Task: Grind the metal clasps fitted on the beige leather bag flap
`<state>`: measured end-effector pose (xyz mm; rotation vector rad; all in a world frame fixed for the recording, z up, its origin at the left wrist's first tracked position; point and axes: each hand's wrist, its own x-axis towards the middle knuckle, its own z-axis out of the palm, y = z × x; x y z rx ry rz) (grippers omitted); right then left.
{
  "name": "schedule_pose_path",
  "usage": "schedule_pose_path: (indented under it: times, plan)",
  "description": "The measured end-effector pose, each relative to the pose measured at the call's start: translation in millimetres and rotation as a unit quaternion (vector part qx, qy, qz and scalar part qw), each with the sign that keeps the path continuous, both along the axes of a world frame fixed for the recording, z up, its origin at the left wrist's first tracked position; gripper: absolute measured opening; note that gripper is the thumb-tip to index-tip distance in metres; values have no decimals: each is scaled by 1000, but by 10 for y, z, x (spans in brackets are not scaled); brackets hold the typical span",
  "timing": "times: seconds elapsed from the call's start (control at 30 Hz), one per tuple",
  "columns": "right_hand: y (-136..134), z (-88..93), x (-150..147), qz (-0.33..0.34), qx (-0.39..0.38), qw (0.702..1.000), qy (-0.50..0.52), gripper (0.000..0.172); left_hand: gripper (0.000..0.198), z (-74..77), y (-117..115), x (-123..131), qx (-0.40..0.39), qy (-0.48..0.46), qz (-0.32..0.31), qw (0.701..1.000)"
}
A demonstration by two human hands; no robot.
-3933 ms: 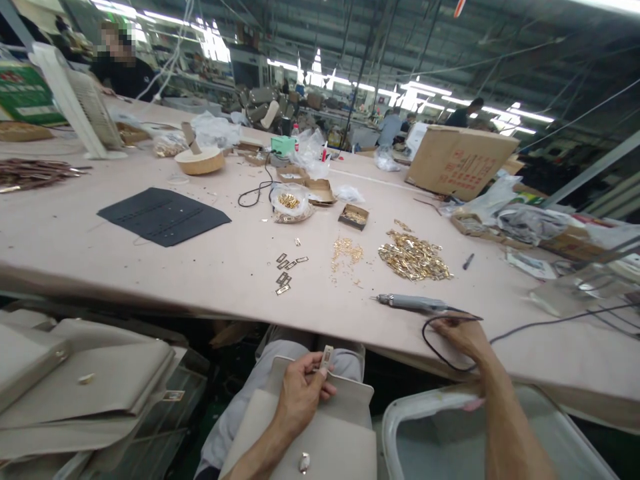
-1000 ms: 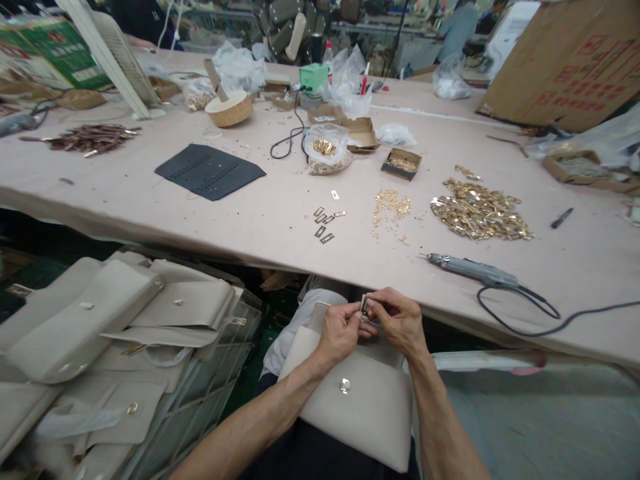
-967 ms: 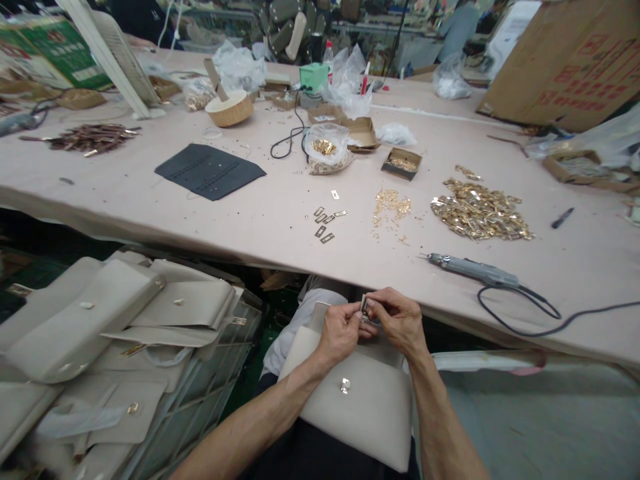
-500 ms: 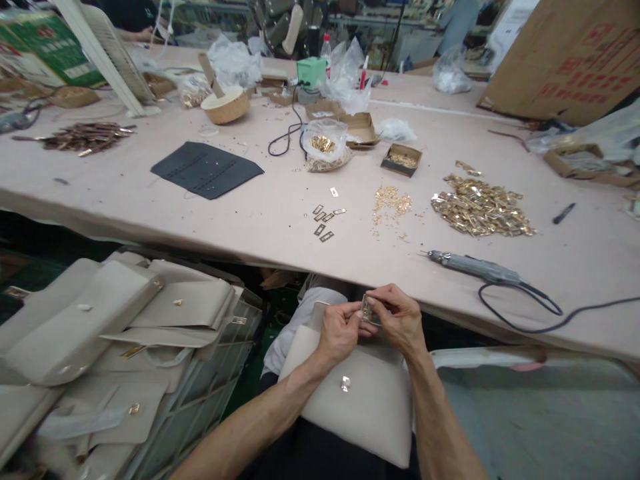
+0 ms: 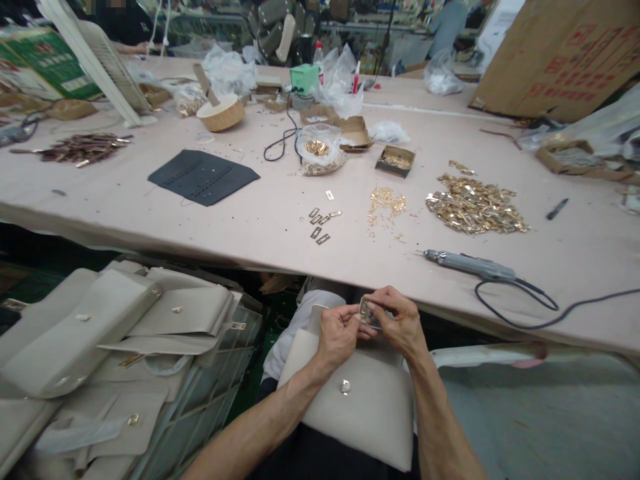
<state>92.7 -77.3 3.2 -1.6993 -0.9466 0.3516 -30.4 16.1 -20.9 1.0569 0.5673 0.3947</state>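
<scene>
Both hands meet over the far end of a beige bag (image 5: 345,420) that lies on my lap. My left hand (image 5: 341,333) is closed, its thumb and fingers pinching a small metal bag fitting (image 5: 363,309). From the other side my right hand (image 5: 397,321) grips the same fitting, thumb pressed near it. The fitting looks like a rectangular metal frame; much of it is hidden by fingers. A shiny metal clasp (image 5: 345,387) sits on the bag's front. On the table beyond the hands are several rectangular metal frames (image 5: 320,220).
An electric screwdriver (image 5: 467,265) with a cable lies near the table edge. Behind it are a heap of gold fittings (image 5: 475,203) and scattered small gold parts (image 5: 387,203). Beige bags (image 5: 85,327) fill a crate at left; a grey bin (image 5: 540,407) stands at right.
The camera view has shifted slightly. Both hands stay on the metal fitting at the bag, with only small finger movement and a slight tilt of the fitting.
</scene>
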Motion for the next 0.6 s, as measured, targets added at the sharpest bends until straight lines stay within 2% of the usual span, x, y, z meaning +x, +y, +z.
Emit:
schedule_pose_path:
  times: [0.17,0.33,0.5,0.53,0.6]
  plan:
    - [-25,-12,20,3,-15,1000,14,15,37,87,13,-2,5,14,0,1000]
    - [-22,-39,-17,-20,-37,998,50,16,37,56,16,25,12,22,5,1000]
    - [-29,104,-29,-24,-44,998,26,17,39,63,-19,47,9,38,38,998]
    - [-54,150,25,-44,-45,998,21,19,40,70,-21,46,11,42,42,998]
    - [-139,253,219,-140,-40,989,23,31,42,83,-15,44,16,45,44,998]
